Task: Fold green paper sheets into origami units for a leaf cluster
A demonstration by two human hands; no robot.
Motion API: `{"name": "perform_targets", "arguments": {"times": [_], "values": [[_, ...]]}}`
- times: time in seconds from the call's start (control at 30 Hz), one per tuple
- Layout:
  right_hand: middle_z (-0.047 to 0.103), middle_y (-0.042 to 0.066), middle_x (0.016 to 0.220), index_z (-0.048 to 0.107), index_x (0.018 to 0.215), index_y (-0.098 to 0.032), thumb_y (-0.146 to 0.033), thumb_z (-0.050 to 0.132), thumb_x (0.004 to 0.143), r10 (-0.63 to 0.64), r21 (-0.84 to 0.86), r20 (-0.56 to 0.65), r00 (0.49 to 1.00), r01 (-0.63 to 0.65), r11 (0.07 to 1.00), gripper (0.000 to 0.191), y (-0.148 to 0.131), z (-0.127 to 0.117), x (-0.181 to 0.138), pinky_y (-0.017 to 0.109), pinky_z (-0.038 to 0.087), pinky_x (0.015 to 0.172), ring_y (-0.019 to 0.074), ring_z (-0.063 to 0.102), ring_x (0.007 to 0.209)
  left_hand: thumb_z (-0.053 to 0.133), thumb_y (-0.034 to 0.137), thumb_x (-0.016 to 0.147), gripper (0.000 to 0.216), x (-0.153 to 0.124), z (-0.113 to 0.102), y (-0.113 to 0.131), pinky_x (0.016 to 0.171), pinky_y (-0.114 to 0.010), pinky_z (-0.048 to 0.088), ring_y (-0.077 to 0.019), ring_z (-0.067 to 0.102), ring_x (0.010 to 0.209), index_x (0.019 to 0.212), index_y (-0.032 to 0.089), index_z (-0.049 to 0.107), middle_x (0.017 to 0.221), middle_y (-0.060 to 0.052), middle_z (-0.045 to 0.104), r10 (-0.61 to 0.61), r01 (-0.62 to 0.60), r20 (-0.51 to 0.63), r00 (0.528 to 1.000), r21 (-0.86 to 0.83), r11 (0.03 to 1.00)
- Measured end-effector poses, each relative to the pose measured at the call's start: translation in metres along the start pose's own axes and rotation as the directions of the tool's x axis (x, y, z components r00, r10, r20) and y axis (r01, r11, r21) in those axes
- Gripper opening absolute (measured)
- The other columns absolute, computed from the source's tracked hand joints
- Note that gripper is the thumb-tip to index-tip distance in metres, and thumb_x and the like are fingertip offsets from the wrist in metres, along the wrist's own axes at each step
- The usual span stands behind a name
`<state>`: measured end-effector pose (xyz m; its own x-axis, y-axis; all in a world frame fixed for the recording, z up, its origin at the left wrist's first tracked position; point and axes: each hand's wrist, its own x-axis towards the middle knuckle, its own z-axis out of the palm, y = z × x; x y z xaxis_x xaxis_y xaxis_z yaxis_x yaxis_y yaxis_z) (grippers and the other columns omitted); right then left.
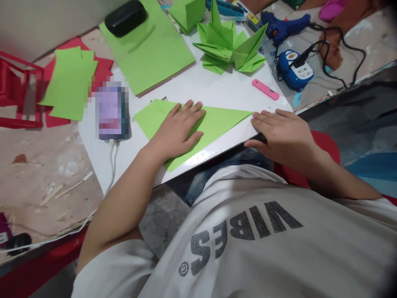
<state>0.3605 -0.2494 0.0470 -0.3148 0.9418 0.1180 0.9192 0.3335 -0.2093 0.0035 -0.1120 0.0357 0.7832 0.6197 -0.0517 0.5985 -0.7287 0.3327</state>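
A folded sheet of green paper (221,120) lies on the white board (214,155), its narrow point toward the right. My left hand (182,128) rests flat on the paper's wider part, fingers stretched out and thumb apart. At the paper's right tip is my right hand (276,128), laid over the board's near edge with its fingers extended; the fingertips touch or nearly touch the tip. Neither hand grips anything. The left palm hides part of the sheet.
Behind are a green paper stack (161,62) under a black case (125,17), folded green paper shapes (229,45) and a pink cutter (265,89). A phone (110,111) with a cable stands left, near green cutouts (66,82). A blue glue gun (285,27) and power socket (294,70) sit right.
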Motion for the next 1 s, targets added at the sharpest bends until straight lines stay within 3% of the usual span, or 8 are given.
{"name": "perform_targets", "arguments": {"times": [0.1,0.17,0.27,0.4,0.53,0.67,0.83,1.0], "values": [[0.092,0.017,0.135,0.089,0.136,-0.022,-0.075,0.050,0.120,0.090,-0.002,-0.054,0.994,-0.090,0.996,0.067,0.003,-0.007,0.005,0.065,0.063,0.119,0.0446,0.085,0.131,0.036,0.066,0.124,0.077,0.000,0.000,0.002,0.157,-0.065,0.018,-0.0390,0.027,0.191,0.190,0.027,0.044,0.201,-0.010,0.039,-0.006,0.005,0.021,1.000,0.038,0.999],[0.093,0.018,0.122,0.090,0.125,-0.021,-0.070,0.050,0.120,0.175,-0.007,-0.114,0.978,-0.176,0.984,0.064,0.002,-0.011,0.011,0.064,0.066,0.108,0.0450,0.086,0.119,0.040,0.062,0.123,0.075,0.000,0.000,0.004,0.156,-0.065,0.017,-0.0397,0.025,0.192,0.191,0.029,0.043,0.203,-0.009,0.035,-0.011,0.008,0.042,0.999,0.065,0.998],[0.088,0.022,0.143,0.086,0.141,-0.017,-0.064,0.049,0.121,0.228,0.046,-0.138,0.964,-0.224,0.974,0.064,0.001,-0.010,0.023,0.066,0.064,0.118,0.0483,0.082,0.136,0.044,0.049,0.122,0.071,0.000,0.002,0.008,0.156,-0.068,0.014,-0.0412,0.021,0.193,0.191,0.034,0.044,0.204,-0.005,0.031,-0.004,-0.002,0.067,0.998,0.091,0.996],[0.064,0.019,0.184,0.065,0.176,-0.017,-0.060,0.057,0.120,-0.008,0.138,0.000,1.000,0.008,0.990,0.071,-0.003,0.006,0.044,0.068,0.046,0.145,0.0467,0.059,0.173,0.044,0.033,0.119,0.069,0.002,0.002,0.015,0.156,-0.071,0.014,-0.0384,0.023,0.192,0.187,0.040,0.051,0.202,0.000,0.036,0.039,-0.046,0.086,0.996,0.081,0.996],[0.052,0.021,0.192,0.058,0.181,-0.015,-0.055,0.060,0.121,-0.230,0.170,0.096,0.968,0.212,0.962,0.073,-0.010,0.024,0.057,0.068,0.044,0.147,0.0443,0.048,0.182,0.043,0.029,0.118,0.066,0.004,0.000,0.020,0.156,-0.069,0.018,-0.0351,0.028,0.191,0.180,0.039,0.061,0.200,0.000,0.041,0.064,-0.071,0.099,0.993,0.066,0.995],[0.053,0.023,0.191,0.056,0.183,-0.013,-0.051,0.058,0.122,-0.238,0.159,0.085,0.967,0.223,0.962,0.071,-0.013,0.028,0.055,0.069,0.045,0.147,0.0428,0.049,0.182,0.045,0.038,0.121,0.057,0.004,0.000,0.021,0.156,-0.066,0.021,-0.0351,0.031,0.190,0.174,0.036,0.066,0.198,-0.003,0.046,0.061,-0.065,0.069,0.996,0.049,0.997],[0.059,0.021,0.187,0.062,0.178,-0.014,-0.052,0.058,0.123,-0.257,0.170,0.063,0.964,0.243,0.955,0.067,-0.009,0.025,0.052,0.068,0.047,0.146,0.0425,0.052,0.180,0.045,0.056,0.124,0.062,0.003,0.005,0.019,0.156,-0.066,0.016,-0.0380,0.028,0.191,0.181,0.035,0.055,0.201,-0.006,0.039,0.015,-0.016,0.022,1.000,0.029,0.999],[0.061,0.021,0.186,0.062,0.178,-0.016,-0.047,0.058,0.121,-0.184,0.178,-0.021,0.983,0.185,0.966,0.064,-0.008,0.030,0.052,0.068,0.051,0.142,0.0427,0.058,0.175,0.022,0.076,0.124,0.083,0.002,0.007,0.017,0.156,-0.069,0.008,-0.0413,0.020,0.193,0.186,0.028,0.048,0.204,-0.008,0.031,-0.033,0.033,0.015,0.999,0.018,0.999]]}}
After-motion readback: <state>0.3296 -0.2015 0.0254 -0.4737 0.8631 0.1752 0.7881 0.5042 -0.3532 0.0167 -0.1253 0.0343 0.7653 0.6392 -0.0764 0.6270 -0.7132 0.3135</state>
